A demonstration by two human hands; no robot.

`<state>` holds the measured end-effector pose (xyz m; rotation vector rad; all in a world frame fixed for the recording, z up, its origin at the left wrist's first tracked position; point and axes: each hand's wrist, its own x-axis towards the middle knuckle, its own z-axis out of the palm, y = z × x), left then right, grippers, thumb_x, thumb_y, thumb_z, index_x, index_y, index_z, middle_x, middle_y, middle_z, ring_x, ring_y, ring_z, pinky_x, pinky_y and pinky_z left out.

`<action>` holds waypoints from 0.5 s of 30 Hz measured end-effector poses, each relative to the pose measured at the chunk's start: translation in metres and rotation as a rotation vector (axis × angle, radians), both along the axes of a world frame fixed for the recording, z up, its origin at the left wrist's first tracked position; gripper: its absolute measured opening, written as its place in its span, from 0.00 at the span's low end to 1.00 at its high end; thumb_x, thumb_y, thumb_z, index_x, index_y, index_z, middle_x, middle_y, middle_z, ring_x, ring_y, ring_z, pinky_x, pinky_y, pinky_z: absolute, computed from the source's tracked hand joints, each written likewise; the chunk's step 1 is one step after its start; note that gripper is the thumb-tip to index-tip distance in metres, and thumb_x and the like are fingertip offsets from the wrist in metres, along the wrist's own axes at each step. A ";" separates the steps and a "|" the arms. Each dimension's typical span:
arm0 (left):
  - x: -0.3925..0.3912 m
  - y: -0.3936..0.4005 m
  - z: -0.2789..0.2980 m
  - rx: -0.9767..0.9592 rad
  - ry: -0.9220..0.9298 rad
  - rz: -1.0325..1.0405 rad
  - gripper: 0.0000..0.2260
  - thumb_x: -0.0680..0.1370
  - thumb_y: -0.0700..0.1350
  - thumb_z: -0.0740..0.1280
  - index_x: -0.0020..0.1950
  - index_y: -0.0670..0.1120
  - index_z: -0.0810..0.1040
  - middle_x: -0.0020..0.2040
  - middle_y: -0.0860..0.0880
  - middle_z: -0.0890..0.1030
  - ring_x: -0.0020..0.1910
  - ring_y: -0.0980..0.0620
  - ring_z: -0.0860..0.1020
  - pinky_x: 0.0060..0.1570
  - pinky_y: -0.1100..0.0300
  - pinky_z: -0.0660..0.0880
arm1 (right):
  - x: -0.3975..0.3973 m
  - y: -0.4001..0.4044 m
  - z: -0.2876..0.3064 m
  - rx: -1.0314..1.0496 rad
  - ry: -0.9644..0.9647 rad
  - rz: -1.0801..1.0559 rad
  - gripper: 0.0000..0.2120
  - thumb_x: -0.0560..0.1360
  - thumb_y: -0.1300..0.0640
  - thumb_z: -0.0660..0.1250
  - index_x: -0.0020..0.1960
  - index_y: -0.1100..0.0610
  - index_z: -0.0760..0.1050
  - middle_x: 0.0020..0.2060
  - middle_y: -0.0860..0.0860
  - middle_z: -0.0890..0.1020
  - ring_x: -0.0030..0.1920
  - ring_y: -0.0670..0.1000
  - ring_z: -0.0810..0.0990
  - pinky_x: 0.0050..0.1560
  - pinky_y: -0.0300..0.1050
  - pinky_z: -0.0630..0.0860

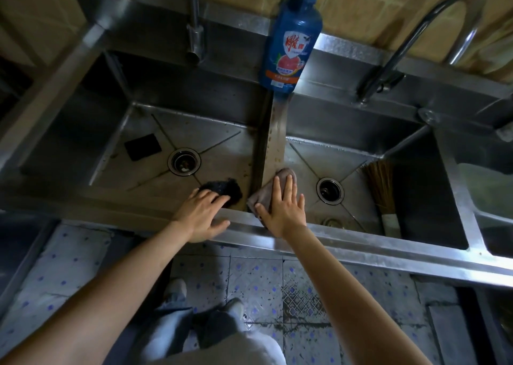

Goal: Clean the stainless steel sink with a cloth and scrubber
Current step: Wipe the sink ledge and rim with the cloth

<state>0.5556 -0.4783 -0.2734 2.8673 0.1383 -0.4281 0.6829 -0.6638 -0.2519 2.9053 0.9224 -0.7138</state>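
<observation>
Head view, sink: the steel sink (83, 189) has two basins split by a narrow divider (273, 142) speckled with spots.
Left hand: the left hand (202, 214) rests on the black scrubber (222, 189) at the near edge of the left basin, fingers loosely curved over it, thumb on the front rim.
Right hand: the right hand (281, 206) presses the brown cloth (266, 189) flat on the near end of the divider, fingers straight and spread.
Doing it well: I judge steady palm pressure works best, pushing the cloth along the divider toward the soap bottle (288, 39) and scrubbing stubborn spots first.
Watch: the brush (381, 187) in the right basin may block the way.
</observation>
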 end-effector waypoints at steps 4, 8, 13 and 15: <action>-0.002 -0.001 -0.003 0.027 -0.015 0.048 0.39 0.69 0.69 0.42 0.75 0.50 0.57 0.73 0.47 0.64 0.72 0.47 0.61 0.70 0.50 0.57 | 0.013 0.010 0.002 -0.011 0.019 0.001 0.41 0.76 0.34 0.46 0.75 0.56 0.31 0.73 0.60 0.32 0.74 0.59 0.33 0.72 0.60 0.37; -0.002 -0.002 -0.001 0.016 0.012 0.102 0.42 0.67 0.70 0.40 0.77 0.51 0.52 0.76 0.49 0.57 0.75 0.48 0.55 0.71 0.48 0.55 | 0.018 0.014 0.003 0.005 0.027 -0.004 0.42 0.75 0.33 0.47 0.75 0.56 0.31 0.73 0.60 0.31 0.74 0.60 0.32 0.72 0.61 0.38; 0.006 0.006 0.006 -0.034 -0.040 0.177 0.42 0.67 0.69 0.41 0.77 0.50 0.51 0.77 0.49 0.55 0.76 0.48 0.52 0.72 0.47 0.56 | 0.030 0.021 0.002 0.017 0.023 -0.003 0.43 0.75 0.33 0.50 0.75 0.56 0.32 0.74 0.59 0.32 0.74 0.60 0.32 0.72 0.61 0.38; 0.014 0.018 0.008 -0.025 -0.061 0.212 0.41 0.67 0.68 0.42 0.77 0.49 0.52 0.77 0.49 0.56 0.76 0.47 0.53 0.72 0.47 0.57 | 0.038 0.027 0.003 0.026 0.019 -0.016 0.44 0.74 0.32 0.51 0.75 0.56 0.33 0.74 0.59 0.33 0.74 0.60 0.32 0.73 0.60 0.39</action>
